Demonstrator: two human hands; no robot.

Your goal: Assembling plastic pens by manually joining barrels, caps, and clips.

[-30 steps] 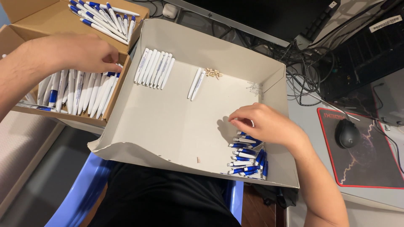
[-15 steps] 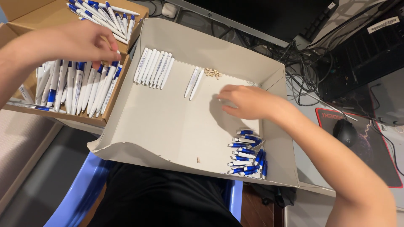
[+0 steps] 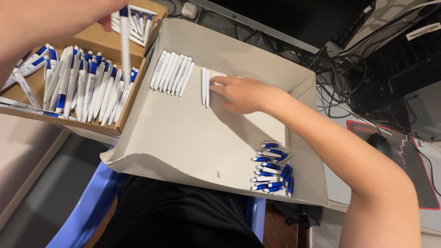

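My left hand point(image 3: 55, 18) pinches a pen point(image 3: 125, 43) above the brown box point(image 3: 133, 98). My right hand point(image 3: 245, 94), fingers loosely spread, touches two white barrels point(image 3: 205, 87) in the grey tray point(image 3: 183, 138), beside a barrel row point(image 3: 172, 73).

A black computer mouse point(image 3: 379, 142) lies on a black mouse pad point(image 3: 415, 183) with a red border. Beyond the mouse, toward the far side, a tangle of black cables point(image 3: 337, 78) spreads over the counter point(image 3: 333, 195), and a dark computer case point(image 3: 399, 64) stands just past them. Further from the mouse, along the top edge, runs the lower rim of a dark monitor point(image 3: 275, 23). Well away from the mouse, low down, a blue plastic chair point(image 3: 87, 206) shows beneath black clothing point(image 3: 179, 216).
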